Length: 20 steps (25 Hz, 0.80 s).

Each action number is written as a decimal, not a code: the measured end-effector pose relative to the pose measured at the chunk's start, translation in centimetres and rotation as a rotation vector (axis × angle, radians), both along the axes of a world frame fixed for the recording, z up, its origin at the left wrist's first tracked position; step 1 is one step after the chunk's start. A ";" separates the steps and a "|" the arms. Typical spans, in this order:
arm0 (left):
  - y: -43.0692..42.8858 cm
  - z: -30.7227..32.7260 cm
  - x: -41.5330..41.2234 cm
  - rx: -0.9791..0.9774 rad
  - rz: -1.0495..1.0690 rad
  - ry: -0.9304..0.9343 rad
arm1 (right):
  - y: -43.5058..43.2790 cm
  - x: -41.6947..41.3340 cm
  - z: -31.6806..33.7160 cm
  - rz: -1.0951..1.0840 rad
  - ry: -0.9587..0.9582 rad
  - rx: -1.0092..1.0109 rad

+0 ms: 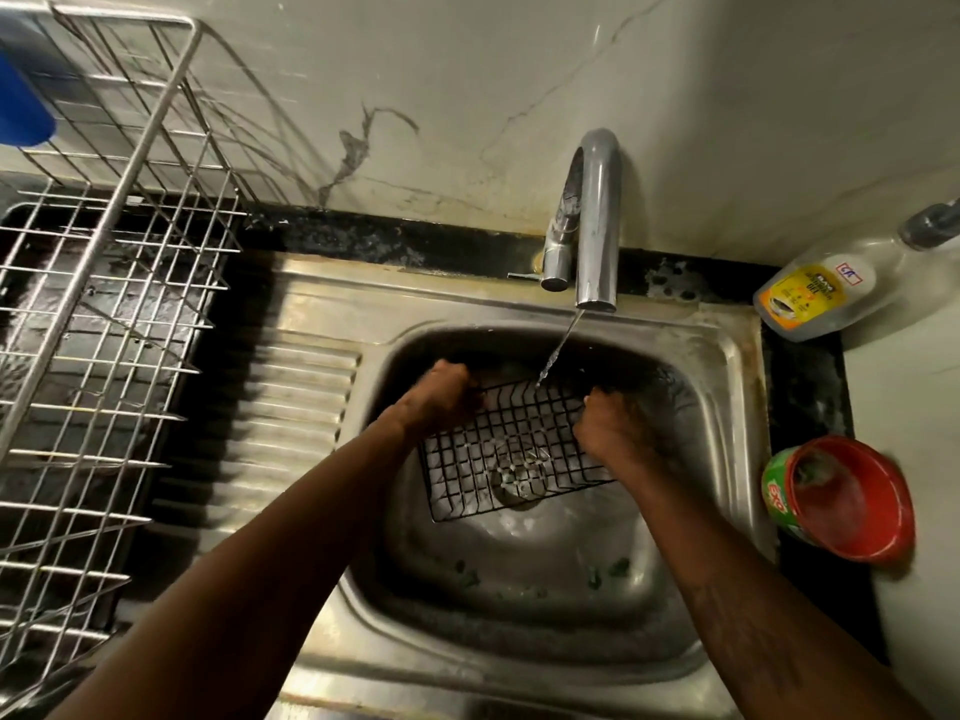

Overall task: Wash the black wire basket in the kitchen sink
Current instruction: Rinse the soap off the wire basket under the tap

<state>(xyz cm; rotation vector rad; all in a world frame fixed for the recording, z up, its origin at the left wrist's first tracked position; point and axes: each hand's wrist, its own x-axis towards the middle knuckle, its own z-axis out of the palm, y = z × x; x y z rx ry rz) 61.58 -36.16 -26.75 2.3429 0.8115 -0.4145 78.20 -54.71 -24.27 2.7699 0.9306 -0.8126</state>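
The left hand (441, 397) and right hand (613, 428) each have a closed grip on one side of the basket (511, 452), low in the sink (727, 407); better tilt it slowly so the water (558, 350) from the tap (597, 226) reaches every wire.

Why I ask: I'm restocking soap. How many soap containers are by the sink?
2: a bottle lying on the counter behind the sink's right corner, and a tipped red tub right of the sink. Others may be hidden.

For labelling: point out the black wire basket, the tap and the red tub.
black wire basket (519, 415): head view, on its grid.
tap (597, 226): head view, curved spout.
red tub (857, 493): head view, inner wall.
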 end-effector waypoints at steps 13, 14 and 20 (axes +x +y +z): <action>-3.0 1.7 -1.2 -0.337 0.604 0.090 | -4.3 1.4 1.7 -0.247 0.018 0.050; -3.1 1.2 -1.4 -0.328 0.625 0.069 | -4.4 1.0 2.6 -0.205 -0.059 0.026; -3.7 -0.3 -2.7 -0.567 0.911 -0.373 | -3.4 -0.6 2.1 -0.120 0.023 0.628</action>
